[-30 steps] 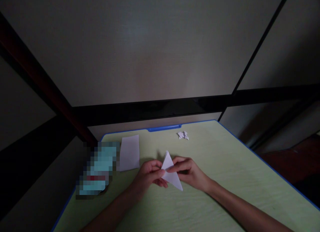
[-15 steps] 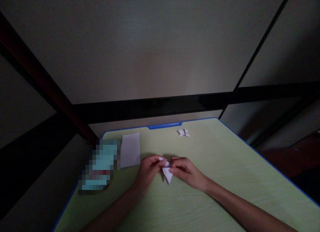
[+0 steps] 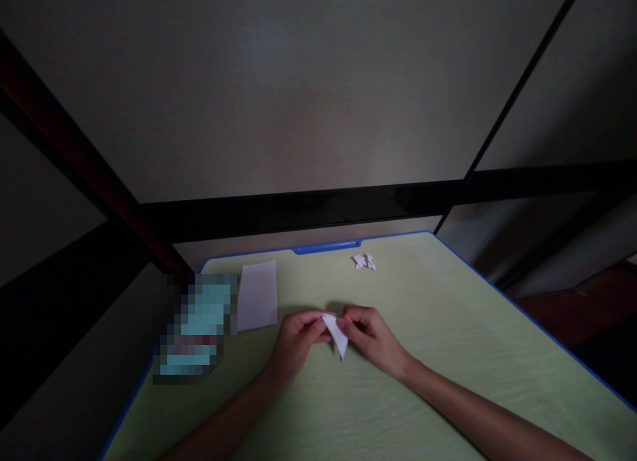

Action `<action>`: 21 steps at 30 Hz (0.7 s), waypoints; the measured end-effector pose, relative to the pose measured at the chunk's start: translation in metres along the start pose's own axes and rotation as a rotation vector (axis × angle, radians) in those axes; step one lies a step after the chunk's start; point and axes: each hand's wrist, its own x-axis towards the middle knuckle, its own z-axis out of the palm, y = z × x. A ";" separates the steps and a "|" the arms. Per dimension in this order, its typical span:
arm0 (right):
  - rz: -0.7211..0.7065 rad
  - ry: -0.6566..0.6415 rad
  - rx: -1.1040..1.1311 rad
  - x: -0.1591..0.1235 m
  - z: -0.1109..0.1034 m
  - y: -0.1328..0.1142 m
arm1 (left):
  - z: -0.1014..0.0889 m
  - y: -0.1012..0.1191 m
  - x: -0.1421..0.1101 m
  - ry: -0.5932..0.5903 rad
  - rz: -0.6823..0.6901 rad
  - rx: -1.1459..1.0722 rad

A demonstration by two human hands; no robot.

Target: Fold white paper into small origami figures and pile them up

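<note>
With your left hand [image 3: 296,341] and right hand [image 3: 371,333] you are pinching the white folded-paper triangle [image 3: 339,339], so uneven pulling could be skewing it.

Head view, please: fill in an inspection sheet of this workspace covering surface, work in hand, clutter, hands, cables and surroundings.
Surface: pale green table with a blue edge; a blue strip at its far side.
Work in hand: folded white paper, one point toward the person.
Clutter: flat white paper at left; small folded paper piece near the far edge; pixelated light-blue item at far left, identity hidden.
Hands: left hand and right hand both pinch the folded white paper.
Cables: nothing seen.
Surroundings: greyish panel with a black band behind; dim light.
</note>
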 end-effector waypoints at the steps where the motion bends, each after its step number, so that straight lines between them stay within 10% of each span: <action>1: 0.007 0.003 -0.002 0.000 0.000 0.000 | -0.001 -0.001 0.000 -0.010 0.002 -0.004; 21: -0.004 -0.008 -0.069 -0.001 0.001 0.000 | 0.007 0.002 -0.001 0.048 0.053 0.077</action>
